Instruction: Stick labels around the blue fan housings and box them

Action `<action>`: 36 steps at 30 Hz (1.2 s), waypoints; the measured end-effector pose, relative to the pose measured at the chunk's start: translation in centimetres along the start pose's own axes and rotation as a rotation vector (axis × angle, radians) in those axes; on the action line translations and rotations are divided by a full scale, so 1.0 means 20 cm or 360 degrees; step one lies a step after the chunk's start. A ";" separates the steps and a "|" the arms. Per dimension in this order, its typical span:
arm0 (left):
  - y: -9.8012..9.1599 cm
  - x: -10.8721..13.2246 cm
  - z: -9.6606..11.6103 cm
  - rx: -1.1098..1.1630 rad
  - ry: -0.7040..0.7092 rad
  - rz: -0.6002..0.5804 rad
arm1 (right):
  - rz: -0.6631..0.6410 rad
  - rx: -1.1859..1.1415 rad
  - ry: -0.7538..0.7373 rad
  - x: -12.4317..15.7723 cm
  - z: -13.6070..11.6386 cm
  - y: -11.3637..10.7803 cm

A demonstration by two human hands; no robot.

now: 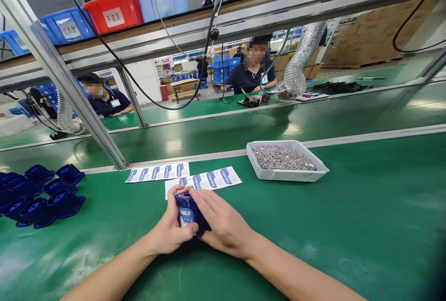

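Between my two hands is a dark blue plastic housing (200,217) with a blue and white label (187,215) reading "5000L/H" on its side. My left hand (170,229) grips it from the left, thumb pressed on the lower part of the label and fingers around the top. From the right, my right hand (225,222) wraps the housing, its fingers over the upper edge. Just beyond it lie two sheets of matching labels, the nearer label sheet (218,179) and the farther label sheet (156,172). The housing's far side is hidden.
Several dark blue housings (64,201) stand at the left of the green bench (313,240). A white tray (289,175) of small metal pins sits at back right. A slanted metal post (83,92) rises back left. Two people (252,68) work across the bench.
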State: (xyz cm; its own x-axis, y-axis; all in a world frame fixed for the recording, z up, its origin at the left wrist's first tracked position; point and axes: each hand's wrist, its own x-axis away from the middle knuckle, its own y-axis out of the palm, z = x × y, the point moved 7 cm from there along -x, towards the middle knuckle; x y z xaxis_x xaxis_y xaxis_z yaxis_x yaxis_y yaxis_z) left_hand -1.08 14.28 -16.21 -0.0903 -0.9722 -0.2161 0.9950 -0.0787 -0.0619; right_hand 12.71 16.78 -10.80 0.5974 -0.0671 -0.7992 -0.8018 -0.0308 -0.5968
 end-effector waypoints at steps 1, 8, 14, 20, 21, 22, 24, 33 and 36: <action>0.00 0.00 0.01 -0.0031 0.0022 -0.0020 | -0.0017 -0.0027 0.0006 0.00 0.00 0.01; 0.09 0.01 0.00 0.0123 -0.0087 -0.0144 | -0.0354 -0.0272 0.0773 0.03 0.22 -0.07; -0.16 -0.05 -0.06 -0.0670 -0.0196 0.0320 | -0.0904 0.0062 0.1586 0.16 0.48 -0.42; -0.48 -0.12 -0.08 -0.1370 -0.0140 0.0594 | -0.0947 0.0255 0.1717 0.22 0.52 -0.52; -0.50 -0.13 -0.09 -0.1397 -0.0153 0.0596 | -0.0991 0.0289 0.1755 0.24 0.52 -0.51; -0.52 -0.13 -0.10 -0.1422 -0.0167 0.0592 | -0.1004 0.0330 0.1793 0.26 0.54 -0.52; -0.52 -0.13 -0.12 -0.1459 -0.0195 0.0568 | -0.0939 0.0406 0.1844 0.29 0.58 -0.55; -0.49 -0.14 -0.16 -0.1565 -0.0262 0.0470 | -0.0380 0.0551 0.1909 0.24 0.87 -0.66; -0.51 -0.14 -0.19 -0.1602 -0.0296 0.0460 | -0.0422 0.0497 0.1974 0.29 0.96 -0.64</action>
State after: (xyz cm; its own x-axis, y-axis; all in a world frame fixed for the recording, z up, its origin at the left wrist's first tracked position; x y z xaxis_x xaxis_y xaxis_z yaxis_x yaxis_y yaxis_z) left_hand -11.14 18.55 -18.61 0.2364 -0.9499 -0.2045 0.4761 0.2967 -0.8278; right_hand 26.78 35.93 -9.27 0.1895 -0.9693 -0.1568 -0.5250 0.0350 -0.8504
